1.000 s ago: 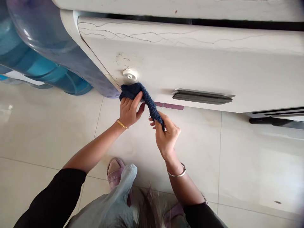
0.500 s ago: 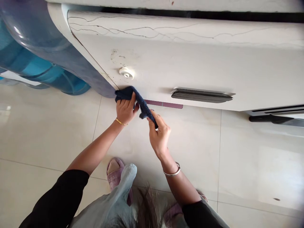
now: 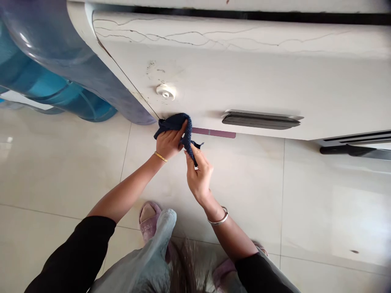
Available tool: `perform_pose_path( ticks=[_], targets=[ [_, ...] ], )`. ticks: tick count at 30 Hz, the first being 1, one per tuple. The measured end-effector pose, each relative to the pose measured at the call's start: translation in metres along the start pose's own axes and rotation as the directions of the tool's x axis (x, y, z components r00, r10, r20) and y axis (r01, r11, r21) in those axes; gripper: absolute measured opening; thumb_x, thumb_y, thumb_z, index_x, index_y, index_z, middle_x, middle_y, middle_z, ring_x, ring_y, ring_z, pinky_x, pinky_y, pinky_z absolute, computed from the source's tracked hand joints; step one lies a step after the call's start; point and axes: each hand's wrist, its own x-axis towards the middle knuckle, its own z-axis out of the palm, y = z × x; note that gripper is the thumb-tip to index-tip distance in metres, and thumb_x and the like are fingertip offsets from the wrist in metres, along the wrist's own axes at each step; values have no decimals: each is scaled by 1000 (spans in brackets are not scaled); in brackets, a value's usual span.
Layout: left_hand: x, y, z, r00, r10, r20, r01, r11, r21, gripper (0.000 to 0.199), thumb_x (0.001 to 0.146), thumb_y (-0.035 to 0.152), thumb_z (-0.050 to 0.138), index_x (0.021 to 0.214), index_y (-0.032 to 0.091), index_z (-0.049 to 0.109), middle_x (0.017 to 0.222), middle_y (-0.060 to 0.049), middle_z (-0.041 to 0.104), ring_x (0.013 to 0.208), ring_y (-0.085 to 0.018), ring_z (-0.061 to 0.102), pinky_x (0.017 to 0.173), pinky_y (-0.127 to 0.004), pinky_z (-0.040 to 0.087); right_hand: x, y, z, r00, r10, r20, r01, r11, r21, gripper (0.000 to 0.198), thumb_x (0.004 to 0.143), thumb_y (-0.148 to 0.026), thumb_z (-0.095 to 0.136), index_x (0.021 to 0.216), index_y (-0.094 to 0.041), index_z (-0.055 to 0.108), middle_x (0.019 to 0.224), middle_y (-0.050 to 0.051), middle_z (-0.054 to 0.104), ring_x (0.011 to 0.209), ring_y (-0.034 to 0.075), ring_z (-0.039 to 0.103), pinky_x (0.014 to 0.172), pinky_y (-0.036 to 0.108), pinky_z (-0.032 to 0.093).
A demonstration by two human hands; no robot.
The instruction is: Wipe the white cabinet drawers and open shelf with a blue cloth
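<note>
A dark blue cloth lies against the lower left part of a white door-like panel. My left hand presses on the cloth, its fingers partly buried in the folds. Part of the cloth hangs down to my right hand, where thumb and fingers pinch its lower end. Above the cloth, a round white knob sticks out from the panel, with dark scuff marks around it. A dark recessed handle sits to the right.
Large blue water bottles stand at the left beside the panel. A purple strip shows along the panel's lower edge. At the right is a black bar-shaped part. Light floor tiles and my slippers are below.
Both hands are closer together. My left hand and the cloth have shifted slightly right and down, while my right hand has moved a little left. The cloth is more bunched.
</note>
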Motion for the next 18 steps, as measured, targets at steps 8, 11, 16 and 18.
perform_pose_path(
  ticks=[8,11,16,18],
  targets=[
    [24,0,1,997,-73,-19,74,996,51,62,103,53,30,136,15,66,89,-16,74,91,-31,71,83,-42,46,4,-10,1,997,-65,-35,67,997,40,41,105,-19,49,141,-31,63,129,5,75,116,17,72,102,35,62],
    [14,-7,10,990,-56,131,57,998,-6,62,102,53,35,136,13,67,75,-14,71,78,-29,69,77,-40,45,0,1,6,1000,19,-16,-19,1000,14,39,106,-25,48,141,-28,64,130,8,74,119,20,71,103,38,62],
    [8,-24,26,965,-107,239,150,974,-172,55,98,48,45,135,15,69,66,-11,67,75,-27,67,84,-39,45,1,29,0,990,93,-102,-103,990,-99,49,108,-31,39,157,-26,45,153,11,59,145,23,54,118,47,52],
    [18,-24,27,965,-122,231,174,959,-224,54,95,50,49,131,17,72,60,-9,63,75,-28,67,89,-42,46,5,34,-7,985,48,-168,-75,984,-160,54,108,-32,35,162,-27,34,161,11,49,152,24,45,122,50,47]
  ],
)
